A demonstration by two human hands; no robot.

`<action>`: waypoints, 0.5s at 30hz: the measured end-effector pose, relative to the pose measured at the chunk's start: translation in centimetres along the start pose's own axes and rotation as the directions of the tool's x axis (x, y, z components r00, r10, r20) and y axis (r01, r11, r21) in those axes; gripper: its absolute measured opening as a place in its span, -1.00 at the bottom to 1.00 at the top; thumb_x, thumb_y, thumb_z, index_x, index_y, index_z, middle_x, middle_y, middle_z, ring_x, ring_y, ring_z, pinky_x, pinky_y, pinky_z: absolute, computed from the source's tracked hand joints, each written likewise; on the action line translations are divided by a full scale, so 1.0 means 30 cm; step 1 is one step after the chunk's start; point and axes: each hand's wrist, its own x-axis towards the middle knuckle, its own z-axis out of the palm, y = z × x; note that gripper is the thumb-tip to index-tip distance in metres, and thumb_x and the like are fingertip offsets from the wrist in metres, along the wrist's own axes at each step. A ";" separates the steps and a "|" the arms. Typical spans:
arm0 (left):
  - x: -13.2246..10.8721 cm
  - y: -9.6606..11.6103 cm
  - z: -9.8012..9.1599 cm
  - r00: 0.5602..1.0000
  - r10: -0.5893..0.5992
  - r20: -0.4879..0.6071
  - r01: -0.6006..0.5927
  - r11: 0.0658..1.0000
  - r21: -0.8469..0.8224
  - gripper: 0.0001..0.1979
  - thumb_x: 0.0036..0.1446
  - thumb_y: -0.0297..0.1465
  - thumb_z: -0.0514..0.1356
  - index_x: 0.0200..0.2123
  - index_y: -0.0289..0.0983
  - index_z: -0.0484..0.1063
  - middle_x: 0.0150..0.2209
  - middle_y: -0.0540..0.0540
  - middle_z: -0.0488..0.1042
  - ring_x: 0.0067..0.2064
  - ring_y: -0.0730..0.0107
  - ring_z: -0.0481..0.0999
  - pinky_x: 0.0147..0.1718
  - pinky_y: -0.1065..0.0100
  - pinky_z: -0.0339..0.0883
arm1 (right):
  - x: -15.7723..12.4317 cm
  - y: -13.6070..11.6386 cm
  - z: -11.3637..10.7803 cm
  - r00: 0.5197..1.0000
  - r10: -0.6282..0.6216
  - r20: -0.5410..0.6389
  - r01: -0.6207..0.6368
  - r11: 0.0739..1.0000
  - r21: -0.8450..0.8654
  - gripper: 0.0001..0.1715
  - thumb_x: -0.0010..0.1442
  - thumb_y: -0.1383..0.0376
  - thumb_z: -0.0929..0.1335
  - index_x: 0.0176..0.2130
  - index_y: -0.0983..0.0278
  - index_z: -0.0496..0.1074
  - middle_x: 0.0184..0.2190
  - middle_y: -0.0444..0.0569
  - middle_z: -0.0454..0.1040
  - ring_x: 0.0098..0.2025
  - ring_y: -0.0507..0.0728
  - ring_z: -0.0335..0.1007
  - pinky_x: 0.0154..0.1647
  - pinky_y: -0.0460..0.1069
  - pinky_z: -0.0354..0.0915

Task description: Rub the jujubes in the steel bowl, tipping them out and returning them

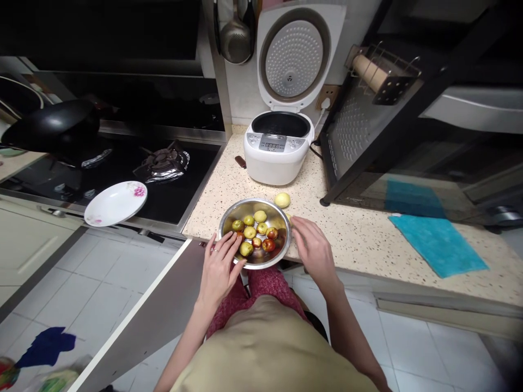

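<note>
Steel bowl sits at the front edge of the speckled counter, w/ small green and red-brown fruits inside, approx. a dozen. Left hand is at the bowl's near-left rim, fingers spread loose and reaching over the rim into the bowl, tips touching or just above the fruit nearest that side; not clamped on anything. Right hand rests against the bowl's right rim, fingers lightly curled along the outside edge, open, no grip visible. One pale yellow-green fruit lies on the counter just behind the bowl, to its right-rear. White rice cooker stands behind the bowl, lid up. Left of the bowl, past the counter edge, a black gas hob w/ a white plate on its front edge. Teal cloth lies well right of the bowl on the counter.
</note>
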 end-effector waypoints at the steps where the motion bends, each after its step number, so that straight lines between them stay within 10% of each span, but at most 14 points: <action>1: 0.002 0.001 0.000 1.000 -0.001 0.005 0.001 1.000 -0.004 -0.54 0.46 -0.32 0.08 0.36 -0.22 0.28 0.24 -0.20 0.50 0.29 0.08 0.45 0.40 -0.13 0.02 | 0.003 0.015 0.000 1.000 0.025 -0.006 -0.025 1.000 -0.014 -0.55 0.47 0.33 0.18 0.20 0.24 0.48 0.12 0.14 0.57 0.19 0.28 0.48 0.27 0.29 0.41; 15: -0.003 0.013 0.004 1.000 -0.014 0.017 0.013 1.000 0.013 -0.50 0.47 -0.33 0.07 0.41 -0.18 0.20 0.31 -0.17 0.44 0.37 0.09 0.36 0.44 -0.16 -0.05 | 0.052 0.088 0.093 0.990 0.021 0.137 -0.019 1.000 -0.019 -0.23 0.19 0.55 0.20 0.33 0.21 0.28 0.24 0.11 0.45 0.29 0.26 0.36 0.28 0.25 0.38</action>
